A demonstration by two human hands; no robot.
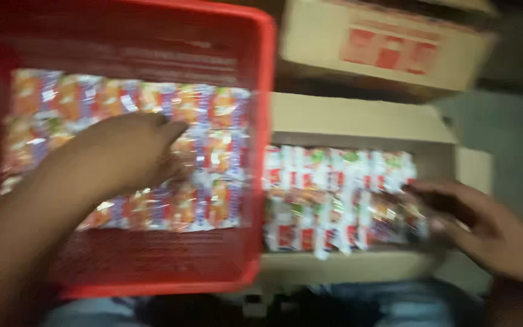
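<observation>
A shop stockroom (seemingly): cardboard cartons (358, 121) of snack packets (334, 200), red crate (264, 121).

Blurred, dark floor (516, 139) showing at three o'clock. Directly on it: red crate (264, 121) at nine o'clock, open cardboard box (358, 118) touching it at centre, second cardboard box (388, 51) at one o'clock.
</observation>
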